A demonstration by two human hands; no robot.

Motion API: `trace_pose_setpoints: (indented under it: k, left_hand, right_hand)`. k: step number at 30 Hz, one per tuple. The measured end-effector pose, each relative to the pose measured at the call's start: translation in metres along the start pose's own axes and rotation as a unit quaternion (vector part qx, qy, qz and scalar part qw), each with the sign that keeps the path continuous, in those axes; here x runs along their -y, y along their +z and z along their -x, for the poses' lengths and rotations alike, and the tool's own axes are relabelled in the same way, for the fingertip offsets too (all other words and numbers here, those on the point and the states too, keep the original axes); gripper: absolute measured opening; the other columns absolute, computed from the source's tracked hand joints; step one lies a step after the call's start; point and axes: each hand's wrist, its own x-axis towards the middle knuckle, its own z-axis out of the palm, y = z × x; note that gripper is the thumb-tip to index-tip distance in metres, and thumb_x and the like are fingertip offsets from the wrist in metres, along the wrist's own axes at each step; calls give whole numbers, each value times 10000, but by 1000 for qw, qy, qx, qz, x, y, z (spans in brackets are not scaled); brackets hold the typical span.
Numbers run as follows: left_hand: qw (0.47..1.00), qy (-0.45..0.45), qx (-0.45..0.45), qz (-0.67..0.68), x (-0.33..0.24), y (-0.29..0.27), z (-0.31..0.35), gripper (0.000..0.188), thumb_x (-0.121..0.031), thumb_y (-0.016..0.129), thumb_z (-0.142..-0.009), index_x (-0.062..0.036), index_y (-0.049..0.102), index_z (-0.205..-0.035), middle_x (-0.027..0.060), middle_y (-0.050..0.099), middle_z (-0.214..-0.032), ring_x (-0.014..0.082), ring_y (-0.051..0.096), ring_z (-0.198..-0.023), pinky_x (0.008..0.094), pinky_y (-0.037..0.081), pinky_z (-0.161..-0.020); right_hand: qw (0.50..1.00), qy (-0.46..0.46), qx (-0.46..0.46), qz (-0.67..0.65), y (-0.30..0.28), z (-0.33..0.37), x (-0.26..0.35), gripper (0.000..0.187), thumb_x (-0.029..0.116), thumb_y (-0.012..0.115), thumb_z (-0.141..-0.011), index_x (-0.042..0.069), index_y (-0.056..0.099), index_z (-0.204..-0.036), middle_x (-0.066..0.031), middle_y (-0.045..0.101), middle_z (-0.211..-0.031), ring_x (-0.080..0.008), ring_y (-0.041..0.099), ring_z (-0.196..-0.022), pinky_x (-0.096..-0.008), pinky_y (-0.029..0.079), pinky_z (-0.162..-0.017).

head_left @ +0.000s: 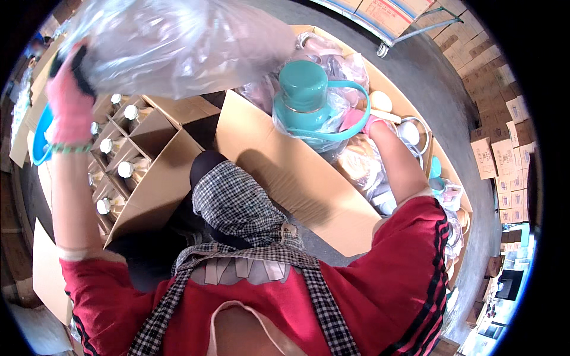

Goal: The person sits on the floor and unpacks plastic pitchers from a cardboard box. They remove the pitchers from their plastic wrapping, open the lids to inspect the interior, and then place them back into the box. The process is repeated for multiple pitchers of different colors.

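Note:
My left hand (72, 101), in a pink and black glove, is raised at the upper left and closed on a large clear plastic bag (190, 47). The bag spreads across the top, blurred in places. At the centre right a teal flask (303, 89) with a wide cap and a loop strap stands upright, its lower part in thin plastic wrap. My right hand (358, 121), in a pink glove, grips the flask's side by the strap; its fingers are partly hidden. Beneath it, a long open carton (285, 172) holds several wrapped flasks (362, 160) with pale caps.
On the left, a divided carton (160, 184) holds several bottles with white caps (126, 169). A blue basin (43, 133) stands beyond my left wrist. A wheeled trolley (383, 50) carries boxes at the top. Stacked cartons (504, 154) line the right side.

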Motion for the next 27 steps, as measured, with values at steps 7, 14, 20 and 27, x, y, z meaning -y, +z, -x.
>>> trace_pose_setpoints:
  k: [7, 14, 20, 27]
  left_hand:
    - [950, 148, 65, -268, -41, -122, 25, 264, -9, 446, -846, 71, 520, -1087, 107, 546, -1072, 161, 504, -991, 285, 380, -899]
    - [982, -26, -41, -181, -63, -163, 63, 315, -138, 420, -893, 70, 500, -1115, 103, 518, -1107, 170, 485, -1011, 300, 351, -905]
    - [723, 287, 77, -624, -117, -252, 87, 374, 51, 495, -793, -52, 508, -1153, 151, 514, -1086, 236, 498, -995, 336, 391, -886]
    - [952, 67, -154, -254, -148, -245, 112, 370, -115, 426, -837, -28, 423, -1196, 113, 442, -1199, 221, 433, -1102, 359, 336, -943]
  right_hand:
    - [917, -51, 13, 395, 10, -10, -30, 319, 224, 564, -762, -7, 576, -982, -137, 598, -974, -223, 567, -916, -297, 434, -790]
    - [932, 12, -118, 342, 72, -7, -72, 346, 267, 548, -772, 2, 554, -994, -188, 589, -956, -289, 561, -933, -334, 442, -757]
    - [946, -37, -304, -108, 68, 50, 22, 506, 402, 575, -749, -27, 521, -1011, -197, 580, -942, -319, 552, -893, -378, 423, -774]
    - [963, 8, -208, 174, 121, 32, 94, 530, 315, 647, -678, -47, 466, -1020, -235, 503, -1057, -326, 480, -1016, -376, 378, -849]
